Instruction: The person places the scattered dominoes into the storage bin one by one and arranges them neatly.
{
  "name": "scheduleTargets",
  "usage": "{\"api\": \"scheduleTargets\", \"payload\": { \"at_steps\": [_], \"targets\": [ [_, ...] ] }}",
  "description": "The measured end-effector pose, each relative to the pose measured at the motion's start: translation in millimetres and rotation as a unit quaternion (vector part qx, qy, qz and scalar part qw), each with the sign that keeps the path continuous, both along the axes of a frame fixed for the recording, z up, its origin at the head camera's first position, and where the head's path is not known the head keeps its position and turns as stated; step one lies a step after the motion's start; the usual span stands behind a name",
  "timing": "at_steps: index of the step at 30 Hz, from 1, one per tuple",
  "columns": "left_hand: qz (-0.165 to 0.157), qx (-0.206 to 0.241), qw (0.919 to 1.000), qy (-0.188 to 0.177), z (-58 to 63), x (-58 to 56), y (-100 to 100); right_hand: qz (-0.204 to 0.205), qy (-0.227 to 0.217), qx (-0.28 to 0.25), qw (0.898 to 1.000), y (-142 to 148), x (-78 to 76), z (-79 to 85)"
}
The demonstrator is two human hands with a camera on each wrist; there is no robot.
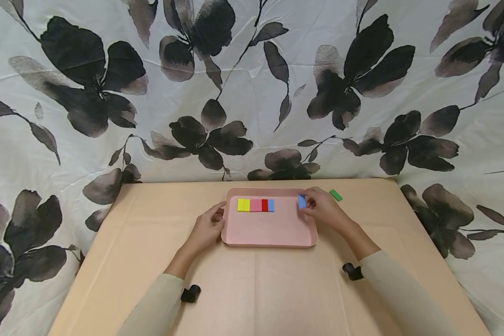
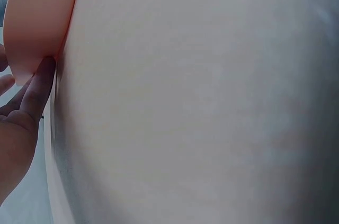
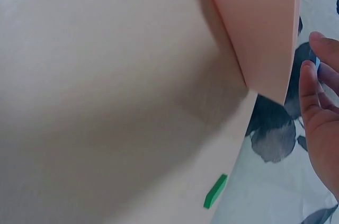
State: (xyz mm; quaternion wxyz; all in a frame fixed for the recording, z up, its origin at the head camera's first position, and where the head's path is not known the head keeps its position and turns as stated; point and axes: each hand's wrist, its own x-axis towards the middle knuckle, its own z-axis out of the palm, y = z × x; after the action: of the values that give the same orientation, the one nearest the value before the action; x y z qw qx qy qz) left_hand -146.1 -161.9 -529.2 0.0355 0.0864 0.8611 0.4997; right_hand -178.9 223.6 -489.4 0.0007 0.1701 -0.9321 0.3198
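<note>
A pink rectangular tray (image 1: 269, 236) lies on the table, with a row of small flat tiles near its far left: yellow tiles (image 1: 243, 205), a pink section (image 1: 255, 205), a red tile (image 1: 264, 205) and a blue tile (image 1: 270, 205). My left hand (image 1: 205, 227) holds the tray's left edge; in the left wrist view a finger (image 2: 41, 89) touches its outer wall. Over the tray's far right corner, my right hand (image 1: 324, 208) pinches another blue tile (image 1: 302, 201) between fingertips and thumb. In the right wrist view, the fingers mostly hide that tile.
A green tile (image 1: 336, 195) lies on the table just past the right hand, outside the tray. The tan-covered table (image 1: 243, 289) extends toward me and to both sides. A white cloth with dark flowers (image 1: 277, 93) hangs behind the table's far edge.
</note>
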Motion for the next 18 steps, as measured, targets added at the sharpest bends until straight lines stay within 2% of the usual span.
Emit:
{"api": "scheduleTargets", "payload": {
  "at_steps": [10, 18],
  "targets": [
    [0.001, 0.004, 1.0000, 0.001, -0.3, 0.6, 0, 0.003, -0.060, 0.024, 0.998, -29, -14.6, -5.9],
    [0.000, 0.009, 1.0000, 0.004, 0.0, 0.7, 0, 0.015, -0.060, 0.055, 0.997, -47, -24.0, -10.3]
  ]
}}
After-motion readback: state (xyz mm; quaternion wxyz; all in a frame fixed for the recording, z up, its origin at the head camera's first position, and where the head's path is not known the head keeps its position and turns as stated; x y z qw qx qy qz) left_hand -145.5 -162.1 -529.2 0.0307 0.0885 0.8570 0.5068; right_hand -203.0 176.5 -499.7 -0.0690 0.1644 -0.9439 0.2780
